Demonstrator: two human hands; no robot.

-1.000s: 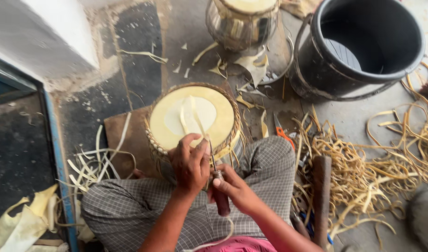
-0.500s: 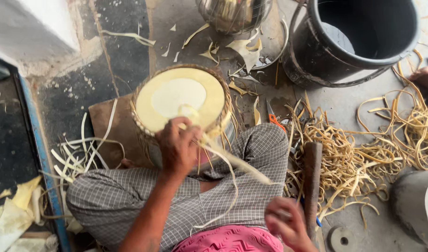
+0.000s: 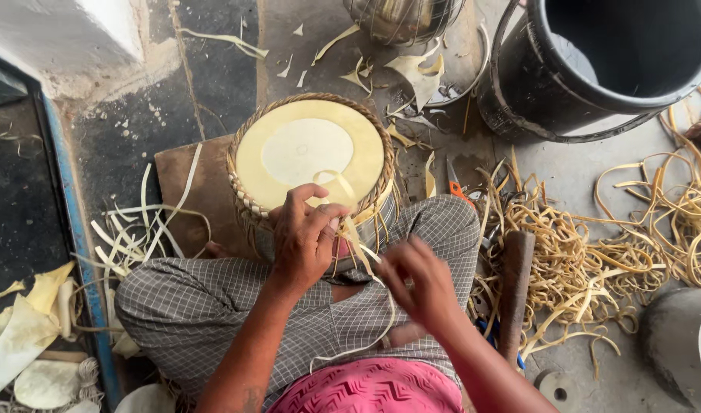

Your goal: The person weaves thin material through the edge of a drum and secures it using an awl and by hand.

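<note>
The left hand [image 3: 305,241] rests on the near rim of the basket [image 3: 311,164], its fingers [image 3: 316,214] bent together and pinching a pale strip [image 3: 358,241] against the woven edge. The basket stands upright between the person's knees on a flat board [image 3: 190,183] on the floor, its smooth yellow top facing up. Its lower side is hidden behind the left hand and the checked cloth over the legs.

The right hand [image 3: 415,279] is just beside it over the lap, blurred; the fingers seem curled near the same strip, but whether they grip it cannot be told. The strip runs down from the rim, passes by the right hand and loops across the lap.

To the right lies a tangle of cane strips [image 3: 595,245] on the floor, with a wooden handle [image 3: 515,294] lying in it, its lower end hidden behind the right forearm. An orange tool [image 3: 457,187] peeks out behind the knee, mostly covered. A black bucket [image 3: 595,69] is cut off at the top right corner. A metal pot [image 3: 400,19] is cut off at the top edge. More loose strips [image 3: 136,229] lie left of the board.
</note>
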